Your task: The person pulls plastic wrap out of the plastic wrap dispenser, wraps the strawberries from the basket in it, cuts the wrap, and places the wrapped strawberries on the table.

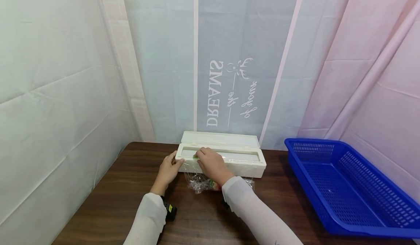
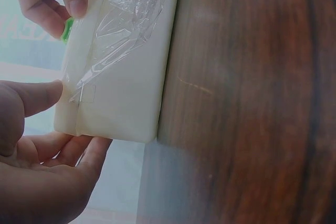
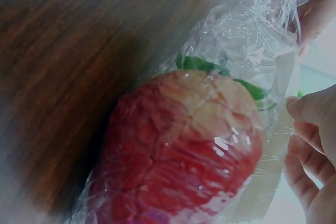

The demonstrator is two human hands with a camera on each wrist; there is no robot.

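A long white cling film dispenser [image 1: 249, 170] lies on the table with its lid [image 1: 220, 139] raised at the back. At its left end my left hand [image 1: 166, 174] grips the corner, thumb on the front edge and fingers round the end. My right hand [image 1: 211, 164] pinches a small green slider [image 2: 67, 29] on the dispenser's top edge, toward the left. Clear cling film [image 2: 131, 19] hangs down the front face. Before the dispenser sits a red and yellowish fruit [image 3: 184, 145] with green leaves, covered in crinkled film; my right forearm partly hides it in the head view.
A blue plastic basket [image 1: 370, 230] with perforated walls stands at the right of the dark wooden table [image 1: 108, 201]. A printed curtain [image 1: 164, 55] hangs right behind the dispenser. White cloth [image 1: 49, 92] closes off the left side.
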